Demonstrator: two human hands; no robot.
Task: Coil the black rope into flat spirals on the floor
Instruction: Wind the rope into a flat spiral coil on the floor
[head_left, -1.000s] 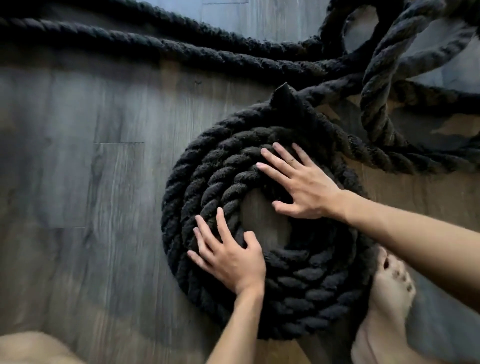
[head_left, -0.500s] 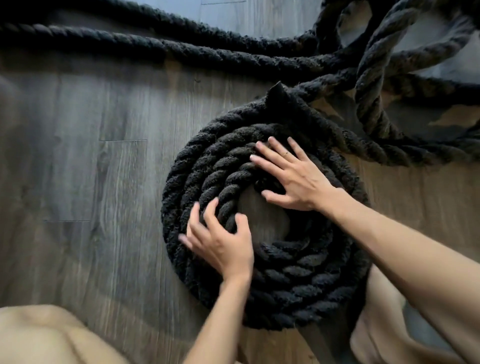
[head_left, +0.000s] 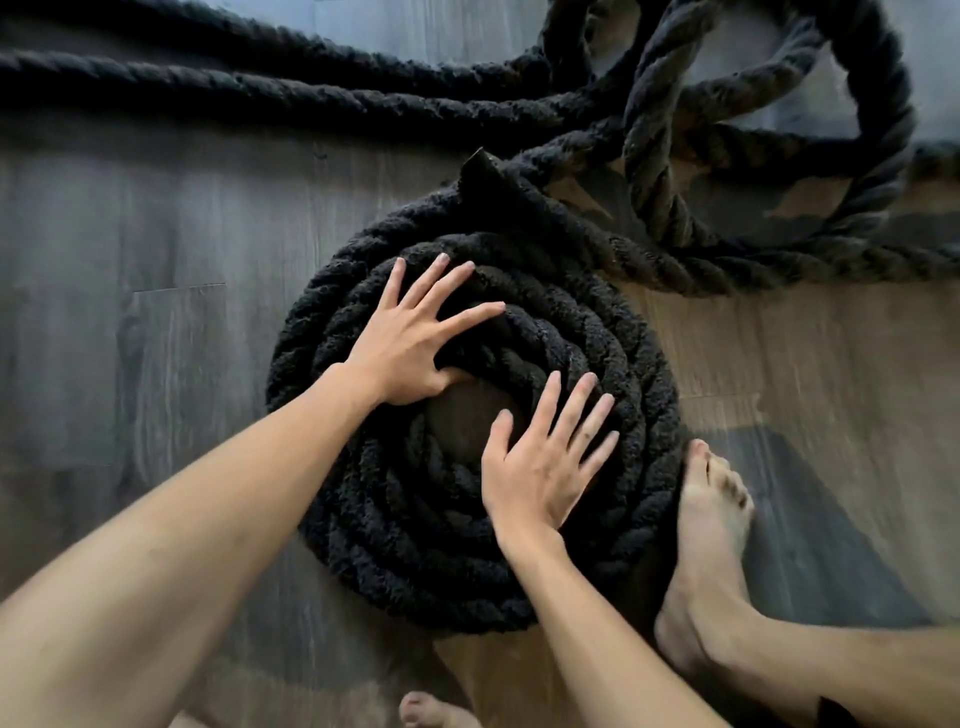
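Head view: both hands spread flat on the coiled black rope (head_left: 395, 551) on the floor (head_left: 130, 364).
Left hand (head_left: 410, 338) presses the far-left turns, right hand (head_left: 540, 467) the near-right turns, fingers straight; loose rope trails beyond them, and a bare foot (head_left: 711, 525) seems to touch the coil's right edge.

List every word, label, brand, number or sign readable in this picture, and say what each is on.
None: no readable text shows on the black rope, the wooden floor, the left hand, the right hand or the bare foot.
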